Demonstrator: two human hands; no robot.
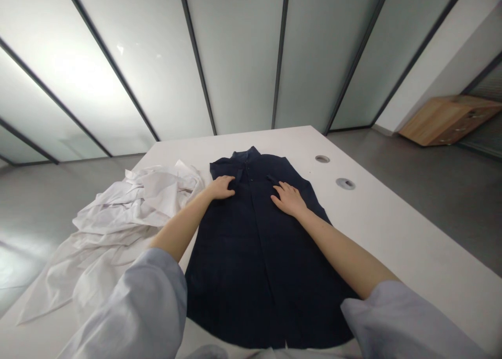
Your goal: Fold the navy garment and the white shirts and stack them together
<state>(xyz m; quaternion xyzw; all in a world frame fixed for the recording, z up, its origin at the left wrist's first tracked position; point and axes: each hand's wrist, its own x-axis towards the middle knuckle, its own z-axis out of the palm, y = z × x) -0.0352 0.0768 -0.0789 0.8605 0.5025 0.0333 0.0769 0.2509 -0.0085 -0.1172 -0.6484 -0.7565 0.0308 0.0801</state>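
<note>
A dark navy button-up shirt [251, 254] lies front up on the white table, its collar [246, 154] toward the far edge and its curved hem near me. My left hand [221, 187] rests on the left side of the chest, thumb and fingers apart, beside a raised fold of dark cloth [239, 175]. On the right side of the chest lies my right hand [289, 198], palm down with fingers spread. The shirt's sleeves do not show stretched out at the sides.
A heap of crumpled white cloth [145, 197] covers the table's left side. Two round cable grommets [345, 184] are set in the white tabletop [376, 233] at right. Behind stand frosted glass panels [239, 56]; a wooden drawer cabinet [447, 119] is on the floor at far right.
</note>
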